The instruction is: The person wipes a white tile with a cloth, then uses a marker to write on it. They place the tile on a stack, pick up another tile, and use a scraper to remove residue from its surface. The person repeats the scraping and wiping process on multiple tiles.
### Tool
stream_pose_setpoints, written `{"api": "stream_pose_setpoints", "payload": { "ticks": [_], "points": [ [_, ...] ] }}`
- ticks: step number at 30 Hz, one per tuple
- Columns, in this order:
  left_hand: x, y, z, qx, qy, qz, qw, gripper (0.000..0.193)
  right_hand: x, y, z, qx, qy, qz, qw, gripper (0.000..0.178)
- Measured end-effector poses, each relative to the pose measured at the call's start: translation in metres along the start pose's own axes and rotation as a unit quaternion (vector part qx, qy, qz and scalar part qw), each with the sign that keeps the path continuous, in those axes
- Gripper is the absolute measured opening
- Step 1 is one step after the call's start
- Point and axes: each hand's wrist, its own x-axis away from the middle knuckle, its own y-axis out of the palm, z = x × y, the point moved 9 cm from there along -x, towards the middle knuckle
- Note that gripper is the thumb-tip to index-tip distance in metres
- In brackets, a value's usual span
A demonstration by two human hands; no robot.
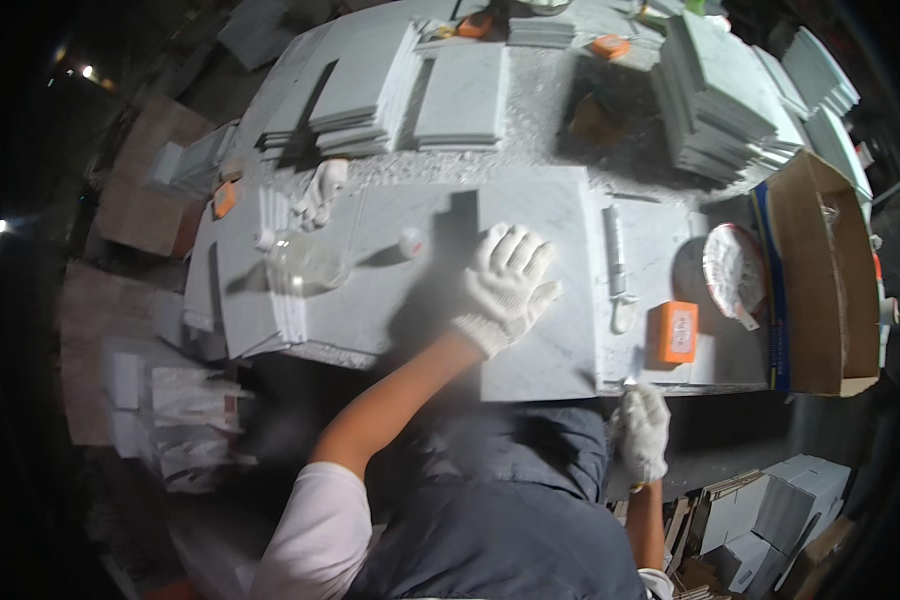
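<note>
My left hand (508, 285), in a white knit glove, lies flat with fingers spread on a pale grey-veined marble tile (545, 350). My right hand (644, 432), gloved the same way, is closed just off the table's front edge, right of that tile. A small pale tip shows above its fingers, but what they hold is too small to name. Beyond it, an orange block (678, 332) with a pale label stands on another tile. Left of the block lie a slim white syringe-like tube (616, 240) and a small white scoop-like piece (624, 314).
A cardboard box (820, 280) and a round dish lined with crumpled plastic (735, 270) stand on the right. Left are a clear bowl (310, 262), a small white container (411, 243) and a crumpled glove (322, 192). Tile stacks (365, 90) (715, 95) line the back.
</note>
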Motion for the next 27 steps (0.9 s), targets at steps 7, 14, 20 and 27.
{"api": "stream_pose_setpoints", "payload": {
  "ticks": [7, 14, 20, 27],
  "points": [
    [0.008, -0.026, 0.009, -0.007, -0.071, -0.119, 0.990, 0.045, 0.015, 0.002, 0.001, 0.041, -0.005, -0.047, 0.998, 0.026],
    [0.030, -0.062, -0.014, 0.215, -0.126, -0.126, 0.960, 0.038, 0.012, 0.006, -0.010, 0.042, -0.005, -0.002, 0.999, 0.019],
    [0.019, -0.054, 0.041, 0.060, 0.068, -0.051, 0.995, 0.044, 0.014, 0.013, -0.017, 0.041, -0.071, -0.015, 0.997, 0.017],
    [0.025, -0.040, 0.108, 0.192, 0.151, -0.094, 0.965, 0.048, 0.022, -0.040, -0.033, -0.057, -0.070, 0.163, 0.983, 0.029]
  ]
}}
